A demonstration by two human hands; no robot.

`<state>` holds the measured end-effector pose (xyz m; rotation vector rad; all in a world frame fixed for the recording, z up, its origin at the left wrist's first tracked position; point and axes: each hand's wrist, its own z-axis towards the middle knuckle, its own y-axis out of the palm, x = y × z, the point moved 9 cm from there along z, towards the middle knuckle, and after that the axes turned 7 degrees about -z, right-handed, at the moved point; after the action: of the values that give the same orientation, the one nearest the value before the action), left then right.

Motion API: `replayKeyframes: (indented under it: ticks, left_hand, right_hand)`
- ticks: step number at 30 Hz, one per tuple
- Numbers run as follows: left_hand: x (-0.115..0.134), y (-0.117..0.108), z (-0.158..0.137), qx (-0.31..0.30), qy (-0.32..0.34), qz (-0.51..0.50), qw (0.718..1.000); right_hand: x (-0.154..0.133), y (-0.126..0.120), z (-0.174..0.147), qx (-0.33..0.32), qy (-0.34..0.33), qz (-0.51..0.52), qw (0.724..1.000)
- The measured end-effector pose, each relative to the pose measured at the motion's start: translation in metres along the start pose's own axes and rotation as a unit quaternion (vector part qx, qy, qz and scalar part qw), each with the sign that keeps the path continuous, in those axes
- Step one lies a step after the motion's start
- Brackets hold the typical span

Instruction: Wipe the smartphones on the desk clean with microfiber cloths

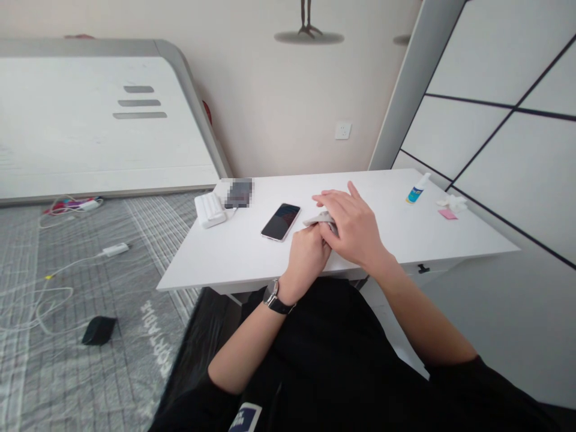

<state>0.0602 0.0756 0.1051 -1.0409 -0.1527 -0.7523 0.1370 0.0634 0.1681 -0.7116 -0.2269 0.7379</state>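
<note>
- Stretches out fingers of R hand (357, 227), slightly fanned, held over L hand (307, 249); has R thumb down close to L knuckles, can't tell if pressing.
- Curls L fingers inward, tips hidden under R hand; can't tell if pinching anything.
- Has small light-grey thing (318, 218) btwn the two hands, above L knuckles, partly covered by R; can't tell exactly what.
- Wears watch (271, 293) w/ dark strap on L wrist, plus black clothing (337, 360).
- Holds both hands above near edge of white table (387, 204), approx. mid-length.
- Shows phone (281, 222) flat on table, dark screen up, just beyond L hand & a bit to L.
- Shows white ribbed case (209, 209) near far L corner, w/ blurred-out dark item (240, 193) beside it & short white cable (230, 214) btwn.
- Shows small bottle (417, 188), blue-green label, upright on R part of table, well apart from hands; then crumpled white tissue (454, 203) & pink slip (448, 213) next to it, further R.
- Includes, off L side, bed w/ grey patterned cover (135, 282): white adapter (116, 249), cables (38, 300), black pouch (99, 330) on it.
- Includes socket (342, 130) on wall behind table, paneled doors (486, 144) at R.
</note>
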Motion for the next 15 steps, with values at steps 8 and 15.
replayKeyframes:
  ticks: [8, 15]
  left_hand:
    - [0.005, 0.005, -0.003, -0.009, 0.014, 0.014, 1.0]
    - [0.006, 0.002, -0.002, 0.007, 0.016, 0.008, 1.0]
  right_hand:
    - [-0.005, -0.001, -0.004, -0.012, -0.048, 0.025, 0.998]
    - [0.002, -0.003, -0.003, -0.011, -0.02, 0.013, 1.0]
